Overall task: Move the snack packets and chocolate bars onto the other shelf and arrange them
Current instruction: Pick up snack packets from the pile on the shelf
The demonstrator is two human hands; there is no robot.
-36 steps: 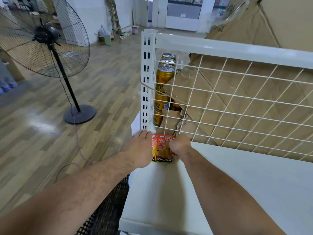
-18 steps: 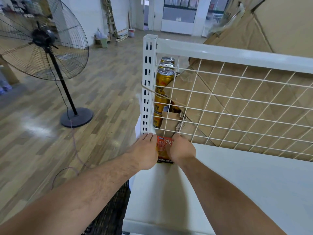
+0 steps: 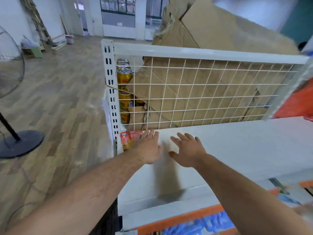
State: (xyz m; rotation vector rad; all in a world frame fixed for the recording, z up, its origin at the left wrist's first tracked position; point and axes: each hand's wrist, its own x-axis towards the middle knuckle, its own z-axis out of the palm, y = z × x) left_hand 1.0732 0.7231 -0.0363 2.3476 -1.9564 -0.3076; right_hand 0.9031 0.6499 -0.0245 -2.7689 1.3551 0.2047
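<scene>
Head view: snack packets [image 3: 129, 139], red-orange, are lying flat in the far left corner of the white shelf [image 3: 237, 146], right against the slotted upright post [image 3: 111, 92] and the foot of the wire mesh back [image 3: 203, 92]. Two packet tops are showing side by side; print is too blurred to read.

Left hand [image 3: 149, 148] is lying over the right edge of the packets, fingers straight and together, tips reaching the mesh, gripping nothing. Right hand [image 3: 188, 151] is sitting just beside it over bare shelf, fingers spread wide, holding nothing; cannot tell whether the palm is touching the surface. Both forearms are reaching in from the bottom of the frame.

The mesh is closing off the back of the shelf. Behind it, gold drink cans [image 3: 124, 75] are standing stacked by the post, and big cardboard boxes [image 3: 220, 28] are leaning against the mesh. On the left, a standing fan [image 3: 10, 72] with a round dark base [image 3: 20, 143] is standing on the wood floor [image 3: 59, 99], well apart from the shelf. Below the front edge, a lower shelf with an orange strip [image 3: 177, 219] is showing blurred blue packs [image 3: 194, 226].
</scene>
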